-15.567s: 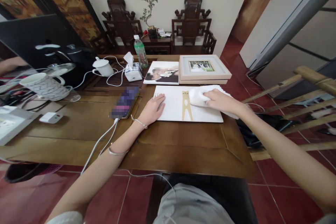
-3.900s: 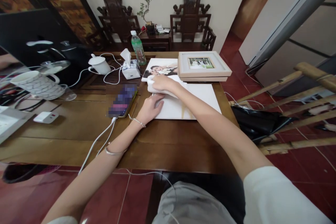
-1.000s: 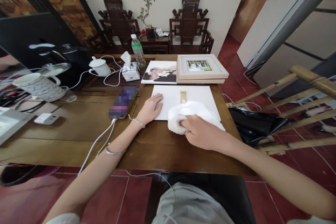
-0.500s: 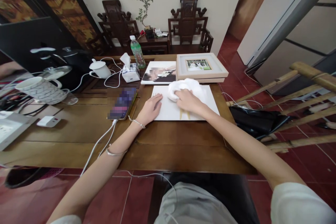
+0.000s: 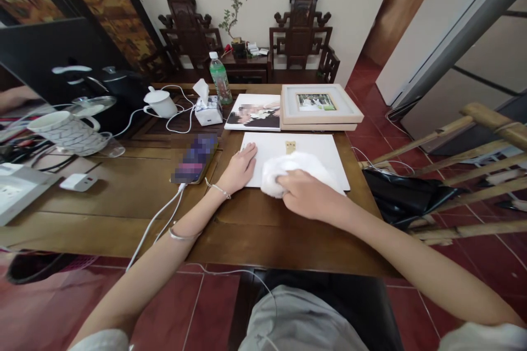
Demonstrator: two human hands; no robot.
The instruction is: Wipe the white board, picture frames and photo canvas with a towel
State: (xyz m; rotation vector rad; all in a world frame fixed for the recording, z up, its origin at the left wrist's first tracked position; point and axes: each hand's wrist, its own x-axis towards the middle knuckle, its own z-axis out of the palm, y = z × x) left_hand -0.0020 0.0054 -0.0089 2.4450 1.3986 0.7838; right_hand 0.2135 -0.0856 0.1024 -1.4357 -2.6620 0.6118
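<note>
A flat white panel (image 5: 261, 145) lies on the wooden table (image 5: 247, 230) in front of me, with a small tan, gold-toned fitting (image 5: 290, 146) near its top middle. My right hand (image 5: 307, 189) is closed on a bunched white cloth (image 5: 278, 167), which rests over the panel's near edge and hides part of it. At the panel's left edge my left hand (image 5: 239, 167) lies flat, fingers stretched out on the surface and holding nothing.
Behind the panel lie a photo print (image 5: 257, 112) and a pale picture frame (image 5: 323, 109). To the left are a charging phone (image 5: 193, 162), a tissue box (image 5: 208, 111), a green-labelled bottle (image 5: 220, 79), a lidded cup (image 5: 160, 104) and a tilted mug (image 5: 66, 131). A bamboo chair (image 5: 453, 142) stands right.
My right hand has drawn the cloth toward me, from the panel's upper part to its near edge. The fitting near the top is now uncovered. The left hand stays in place.
</note>
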